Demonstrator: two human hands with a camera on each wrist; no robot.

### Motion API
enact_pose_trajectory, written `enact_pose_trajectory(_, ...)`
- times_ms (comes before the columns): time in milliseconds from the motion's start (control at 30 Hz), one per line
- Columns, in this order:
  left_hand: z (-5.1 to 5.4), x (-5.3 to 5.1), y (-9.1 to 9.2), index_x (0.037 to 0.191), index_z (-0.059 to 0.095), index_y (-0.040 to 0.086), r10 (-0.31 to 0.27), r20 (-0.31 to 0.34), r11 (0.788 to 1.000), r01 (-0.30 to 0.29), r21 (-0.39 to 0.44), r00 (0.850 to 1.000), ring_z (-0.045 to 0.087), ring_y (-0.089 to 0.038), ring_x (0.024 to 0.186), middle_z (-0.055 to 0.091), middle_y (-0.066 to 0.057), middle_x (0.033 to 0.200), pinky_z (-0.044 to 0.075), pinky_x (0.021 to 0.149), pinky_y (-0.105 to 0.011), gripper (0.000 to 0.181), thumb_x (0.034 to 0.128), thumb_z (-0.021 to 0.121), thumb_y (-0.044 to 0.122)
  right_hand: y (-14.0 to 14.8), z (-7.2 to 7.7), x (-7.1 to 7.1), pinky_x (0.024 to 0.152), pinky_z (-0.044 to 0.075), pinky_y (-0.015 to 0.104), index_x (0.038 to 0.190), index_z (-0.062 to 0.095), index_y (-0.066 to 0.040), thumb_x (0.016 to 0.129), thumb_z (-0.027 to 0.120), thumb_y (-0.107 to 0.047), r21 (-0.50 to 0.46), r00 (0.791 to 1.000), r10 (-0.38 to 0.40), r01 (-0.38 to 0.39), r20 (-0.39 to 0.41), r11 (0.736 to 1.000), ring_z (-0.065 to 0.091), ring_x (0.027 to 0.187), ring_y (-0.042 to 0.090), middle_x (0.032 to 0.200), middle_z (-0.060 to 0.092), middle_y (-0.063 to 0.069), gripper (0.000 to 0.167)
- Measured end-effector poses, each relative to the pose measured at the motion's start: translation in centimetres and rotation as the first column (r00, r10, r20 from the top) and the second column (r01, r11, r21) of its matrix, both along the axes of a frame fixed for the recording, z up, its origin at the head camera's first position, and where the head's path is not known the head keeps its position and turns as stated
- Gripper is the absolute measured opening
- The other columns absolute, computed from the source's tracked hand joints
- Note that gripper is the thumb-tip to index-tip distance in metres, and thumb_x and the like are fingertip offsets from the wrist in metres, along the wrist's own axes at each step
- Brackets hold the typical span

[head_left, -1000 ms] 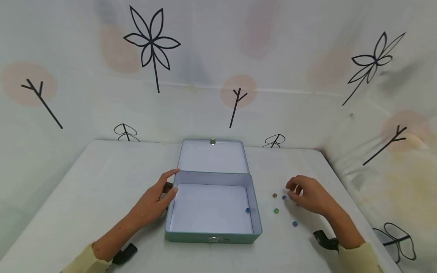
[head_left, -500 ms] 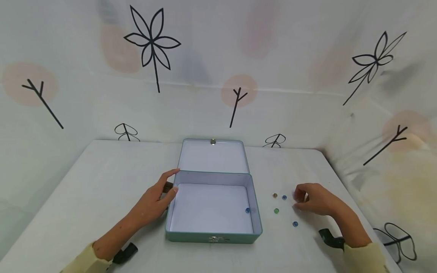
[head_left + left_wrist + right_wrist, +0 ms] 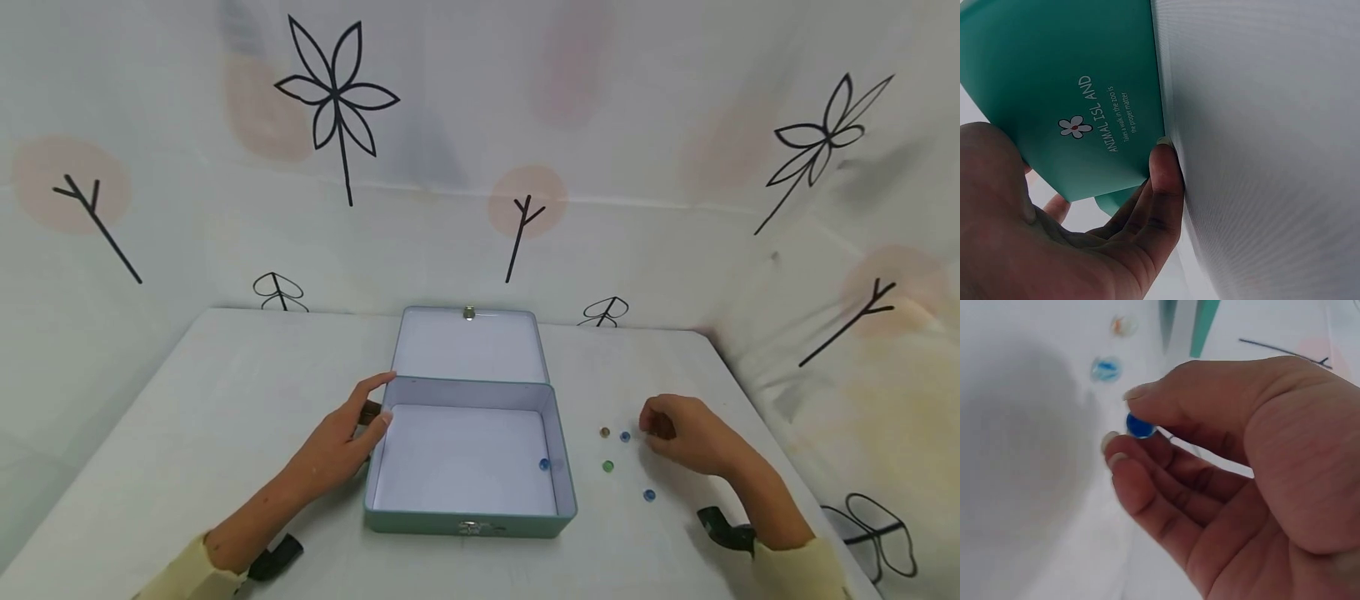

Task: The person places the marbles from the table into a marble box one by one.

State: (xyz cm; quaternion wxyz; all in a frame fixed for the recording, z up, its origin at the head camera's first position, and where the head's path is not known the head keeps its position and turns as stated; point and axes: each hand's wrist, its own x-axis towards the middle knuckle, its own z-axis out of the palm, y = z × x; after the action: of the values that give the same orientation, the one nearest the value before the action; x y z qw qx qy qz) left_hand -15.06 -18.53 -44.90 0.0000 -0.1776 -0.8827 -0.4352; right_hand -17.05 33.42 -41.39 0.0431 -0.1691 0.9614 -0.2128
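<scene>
One blue glass marble (image 3: 1140, 425) is pinched by the right hand (image 3: 690, 433), between the thumb and the fingertips. In the head view this marble is hidden by the hand, but the right wrist view shows it clearly. The hand is above the table, to the right of the tin box (image 3: 420, 522), and well apart from it.

Four marbles lie on the table between the box and the right hand, or near it. Closest to the fingers is a clear marble with blue streaks (image 3: 626, 437), and just beside it is an orange-brown marble (image 3: 605, 432). A green marble (image 3: 608, 467) lies nearer to the person, and another blue marble (image 3: 649, 495) is nearer again.

The box stands with its lid (image 3: 471, 346) opened backward. Inside, close to the right wall, rests one more blue marble (image 3: 544, 464).

The left hand (image 3: 333, 446) rests on the left side of the box, with its thumb and one finger at the rim and other fingers extended against the outside. This green side carries a white flower and the words "ANIMAL ISLAND".

Both arms have yellow sleeves (image 3: 798, 567), and a black device (image 3: 725, 528) is at each wrist. White cloth covers the table (image 3: 262, 375). Behind it hangs a pale backdrop (image 3: 450, 125) with black plant drawings and soft pink spots.
</scene>
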Motion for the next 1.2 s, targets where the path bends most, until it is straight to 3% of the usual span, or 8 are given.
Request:
enact_pose_trajectory(200,0.1,-0.1,-0.1,0.165,0.030,0.036,0.001,0.014,1.000,-0.001,-0.005,1.000,0.068,-0.021,0.116,0.069,-0.009,0.132,0.053,0.096,-0.053,0.055,0.1134,0.051,0.037,-1.7,1.1,0.6,0.067,0.054,0.028,0.091,0.067,-0.016,0.084,0.082,0.005,-0.068,0.985,0.038,-0.050,-0.167,0.996,0.057,0.074,0.004,0.085,0.061,-0.011,0.027)
enact_pose_trajectory(333,0.2,0.0,0.0,0.165,0.030,0.034,0.001,0.015,1.000,-0.001,-0.009,1.000,0.068,-0.022,0.117,0.069,-0.011,0.133,0.054,0.095,-0.053,0.056,0.1133,0.051,0.037,-3.4,1.8,1.4,0.068,0.057,0.029,0.093,0.068,-0.018,0.081,0.083,0.010,-0.116,0.953,0.077,-0.116,-0.294,0.986,0.060,0.075,0.001,0.091,0.063,-0.013,0.033)
enact_pose_trajectory(467,0.3,0.0,0.0,0.165,0.030,0.033,0.002,0.017,1.000,-0.002,-0.007,1.000,0.068,-0.022,0.117,0.069,-0.011,0.133,0.054,0.095,-0.053,0.056,0.1133,0.051,0.036,-5.2,2.4,2.1,0.069,0.056,0.026,0.094,0.067,-0.019,0.079,0.084,0.013,-0.151,0.922,0.106,-0.172,-0.372,0.973,0.060,0.077,0.001,0.093,0.063,-0.015,0.039)
enact_pose_trajectory(667,0.2,0.0,0.1,0.165,0.030,0.034,0.004,0.018,1.000,-0.004,-0.011,1.000,0.067,-0.020,0.115,0.070,-0.010,0.130,0.053,0.094,-0.051,0.056,0.1135,0.051,0.037,-7.9,2.7,3.2,0.072,0.053,0.019,0.097,0.066,-0.022,0.080,0.085,0.011,-0.177,0.897,0.145,-0.237,-0.416,0.955,0.060,0.081,0.001,0.098,0.063,-0.017,0.042)
enact_pose_trajectory(933,0.3,0.1,0.2,0.164,0.031,0.034,0.004,0.008,1.000,-0.004,-0.004,1.000,0.067,-0.019,0.115,0.069,-0.009,0.130,0.054,0.093,-0.051,0.055,0.1135,0.051,0.036,-10.8,2.4,4.6,0.076,0.052,0.016,0.102,0.066,-0.020,0.081,0.084,0.012,-0.235,0.857,0.234,-0.372,-0.459,0.898,0.061,0.087,0.004,0.105,0.065,-0.012,0.042)
enact_pose_trajectory(1200,0.1,0.1,0.2,0.164,0.030,0.036,0.010,0.002,1.000,-0.010,-0.011,1.000,0.067,-0.021,0.117,0.069,-0.009,0.131,0.054,0.093,-0.052,0.055,0.1136,0.050,0.036,-12.8,1.6,5.7,0.077,0.052,0.015,0.102,0.067,-0.018,0.084,0.083,0.008,-0.210,0.832,0.339,-0.462,-0.438,0.862,0.062,0.088,0.005,0.108,0.062,-0.011,0.036)
